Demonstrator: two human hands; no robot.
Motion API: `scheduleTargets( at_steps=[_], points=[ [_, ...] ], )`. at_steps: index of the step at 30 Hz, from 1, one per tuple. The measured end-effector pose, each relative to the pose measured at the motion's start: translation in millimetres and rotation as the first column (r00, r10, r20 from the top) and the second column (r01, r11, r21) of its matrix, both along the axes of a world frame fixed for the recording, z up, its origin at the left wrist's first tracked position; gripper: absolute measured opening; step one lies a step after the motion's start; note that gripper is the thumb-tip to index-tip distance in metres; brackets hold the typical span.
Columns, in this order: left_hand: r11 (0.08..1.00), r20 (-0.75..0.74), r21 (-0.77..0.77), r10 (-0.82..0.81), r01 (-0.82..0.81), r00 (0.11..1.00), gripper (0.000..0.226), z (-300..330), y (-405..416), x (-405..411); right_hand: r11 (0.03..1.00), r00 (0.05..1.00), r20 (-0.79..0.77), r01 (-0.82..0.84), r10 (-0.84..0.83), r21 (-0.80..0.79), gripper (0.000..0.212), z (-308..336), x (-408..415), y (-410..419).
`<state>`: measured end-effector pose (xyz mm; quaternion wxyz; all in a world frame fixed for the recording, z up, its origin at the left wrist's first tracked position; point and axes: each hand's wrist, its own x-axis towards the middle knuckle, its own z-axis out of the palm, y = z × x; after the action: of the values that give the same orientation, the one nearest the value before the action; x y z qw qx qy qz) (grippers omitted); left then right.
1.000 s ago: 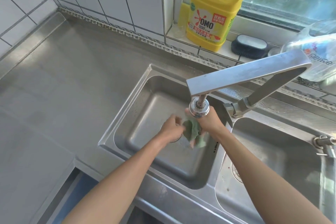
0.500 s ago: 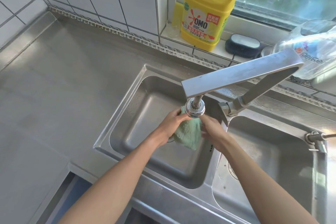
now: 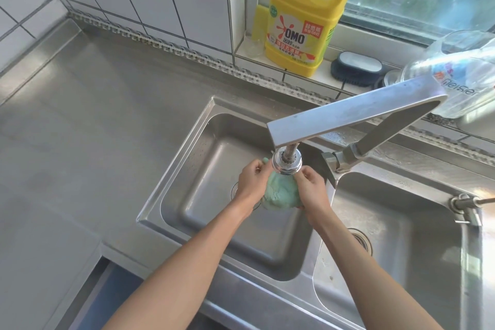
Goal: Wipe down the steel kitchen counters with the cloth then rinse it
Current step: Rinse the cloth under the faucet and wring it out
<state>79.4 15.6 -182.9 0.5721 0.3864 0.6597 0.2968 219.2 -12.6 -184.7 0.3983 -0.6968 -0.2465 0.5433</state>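
Under the steel tap's round nozzle (image 3: pixel 286 163), left hand (image 3: pixel 250 182) and right hand (image 3: pixel 312 190) fingers are pinching the bunched green cloth (image 3: pixel 280 194); best kneading it through, squeezing over the left basin (image 3: pixel 187 163)

Your left hand (image 3: pixel 251 182) & right hand (image 3: pixel 312 190) both grip the green cloth (image 3: pixel 280 194), bunched between them right under the faucet head (image 3: pixel 286 162), over the left sink basin (image 3: pixel 214 158). Steel counter (image 3: pixel 88 120) lies to the left. Yellow detergent jug (image 3: pixel 302 21) stands on the window ledge (image 3: pixel 329 76), dark brush (image 3: pixel 356 68) beside it.
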Motion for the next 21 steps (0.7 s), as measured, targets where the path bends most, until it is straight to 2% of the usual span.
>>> scheduleTargets(
  at_steps=[2, 4, 7, 9, 12, 14, 16, 18, 21],
  points=[
    [0.997, 0.004, -0.049, 0.066, -0.066, 0.998, 0.029, -2.1, 3.3, 8.5, 0.99, 0.986, 0.159, -0.074, 0.054, 0.119, 0.019, 2.1, -12.5, 0.9],
    [0.972, 0.062, -0.14, 0.2, -0.19, 0.978, 0.03, -1.4, 7.5, 15.1, 0.975, 0.962, 0.263, -0.122, 0.07, 0.186, 0.018, 5.4, -27.3, 0.4],
    [0.893, 0.159, -0.271, 0.409, -0.359, 0.899, 0.035, 1.5, 12.4, 17.6, 0.976, 0.943, 0.314, -0.163, 0.111, 0.144, 0.019, 6.2, -42.0, 1.4],
    [0.891, 0.156, -0.296, 0.4, -0.343, 0.903, 0.032, 0.7, 8.8, 22.3, 0.988, 0.935, 0.341, -0.134, 0.1, 0.079, 0.02, 6.7, -38.9, 11.7],
    [0.905, 0.155, -0.294, 0.363, -0.308, 0.919, 0.039, -1.7, 2.3, 32.7, 0.99, 0.909, 0.403, -0.134, 0.11, 0.033, 0.025, 11.1, -26.7, 28.0],
    [0.932, 0.093, -0.221, 0.314, -0.288, 0.945, 0.037, -0.4, 6.3, 32.6, 0.989, 0.908, 0.403, -0.141, 0.112, 0.043, 0.028, 13.5, -28.4, 26.5],
    [0.933, 0.073, -0.169, 0.333, -0.317, 0.94, 0.035, 3.6, 13.8, 28.2, 0.988, 0.912, 0.394, -0.146, 0.113, 0.053, 0.033, 15.8, -35.6, 17.4],
    [0.925, 0.087, -0.185, 0.351, -0.331, 0.932, 0.032, 4.3, 19.3, 27.0, 0.981, 0.904, 0.407, -0.178, 0.134, 0.072, 0.036, 17.7, -37.0, 12.1],
    [0.948, 0.061, -0.215, 0.252, -0.233, 0.966, 0.029, 3.3, 8.4, 38.1, 0.973, 0.874, 0.455, -0.222, 0.171, 0.06, 0.034, 23.1, -23.7, 23.5]
  ],
)
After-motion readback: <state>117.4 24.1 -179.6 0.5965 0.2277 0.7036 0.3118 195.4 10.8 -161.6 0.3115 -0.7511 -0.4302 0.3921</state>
